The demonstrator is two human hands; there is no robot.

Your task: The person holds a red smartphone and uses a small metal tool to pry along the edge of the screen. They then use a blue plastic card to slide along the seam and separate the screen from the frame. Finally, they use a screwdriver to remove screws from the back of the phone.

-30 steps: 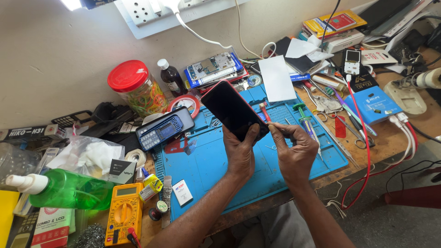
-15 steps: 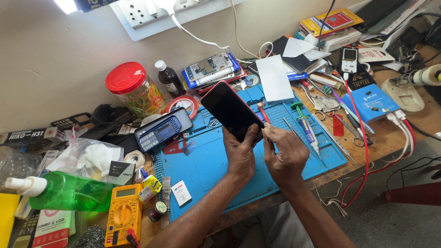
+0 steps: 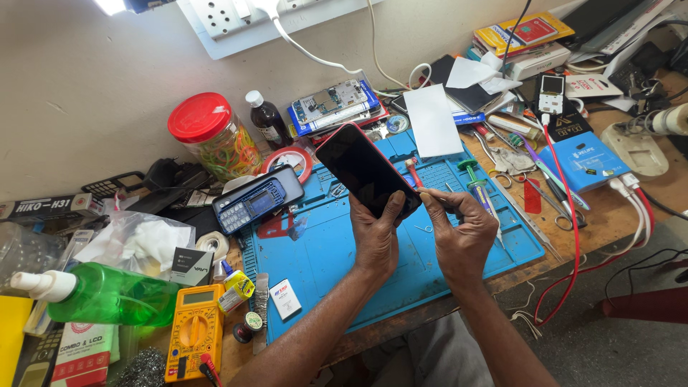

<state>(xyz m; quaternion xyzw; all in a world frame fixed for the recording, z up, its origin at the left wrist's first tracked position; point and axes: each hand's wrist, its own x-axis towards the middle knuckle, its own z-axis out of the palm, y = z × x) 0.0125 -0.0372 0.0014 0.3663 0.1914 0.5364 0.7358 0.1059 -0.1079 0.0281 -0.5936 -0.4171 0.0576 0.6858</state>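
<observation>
Left hand [image 3: 378,240] gripping lower end of red-edged smartphone [image 3: 367,169], dark screen up, tilted above blue silicone work mat [image 3: 337,261]. Right hand [image 3: 462,233] closed in narrow pinch on thin tool [image 3: 428,192], tip touching phone's lower right edge; kind of tool too small to tell. Both hands over centre of mat, phone raised off it.

On mat, just right of phone: red-handled screwdriver [image 3: 413,173] and green-handled screwdriver [image 3: 474,183]. At mat's far edge: white card [image 3: 433,120]. At mat's near left corner: small white packet [image 3: 285,299]. Overlapping mat's left edge: blue keypad phone [image 3: 259,200], with roll of red tape [image 3: 289,158] behind it.

Left of mat: yellow multimeter [image 3: 195,340], green spray bottle [image 3: 97,294], clear bag [image 3: 129,240]. Behind mat, against wall: red-lidded jar of rubber bands [image 3: 213,137], dark bottle [image 3: 266,120], bare circuit board [image 3: 331,104]. Right of mat: scissors [image 3: 552,208], red cable [image 3: 570,222], blue box [image 3: 592,162].
</observation>
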